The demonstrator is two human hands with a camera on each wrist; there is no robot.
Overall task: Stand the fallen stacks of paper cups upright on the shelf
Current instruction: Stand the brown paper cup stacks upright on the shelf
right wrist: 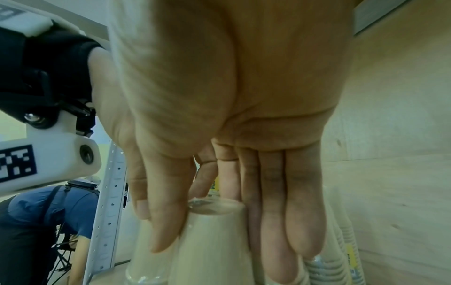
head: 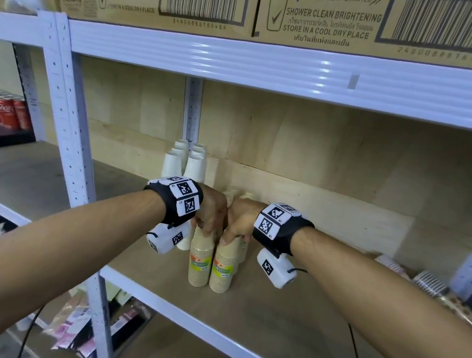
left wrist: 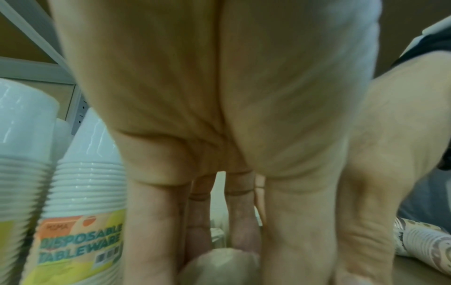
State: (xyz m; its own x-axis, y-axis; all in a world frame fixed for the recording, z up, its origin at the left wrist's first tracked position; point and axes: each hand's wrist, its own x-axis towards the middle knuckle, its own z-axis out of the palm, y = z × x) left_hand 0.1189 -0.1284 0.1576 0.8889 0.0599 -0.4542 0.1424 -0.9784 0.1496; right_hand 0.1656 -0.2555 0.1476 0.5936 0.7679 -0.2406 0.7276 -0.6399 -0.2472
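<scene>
Two beige paper-cup stacks with yellow-orange labels stand upright side by side near the front of the wooden shelf (head: pixel 288 312). My left hand (head: pixel 206 232) grips the top of the left stack (head: pixel 200 258) from above. My right hand (head: pixel 234 238) grips the top of the right stack (head: pixel 223 266) the same way. In the left wrist view my fingers (left wrist: pixel 156 231) curl round a beige cup top (left wrist: pixel 219 268). In the right wrist view my thumb (right wrist: pixel 158 221) and fingers clamp the stack's top (right wrist: pixel 214 241). Patterned cup stacks (head: pixel 431 281) lie fallen at the right.
White cup stacks (head: pixel 185 163) stand upright behind my hands near the rear post. More beige stacks (right wrist: pixel 341 260) stand just behind the held ones. Cardboard boxes (head: pixel 329 15) fill the shelf above. A person in blue (right wrist: pixel 48 212) bends over beyond the left upright.
</scene>
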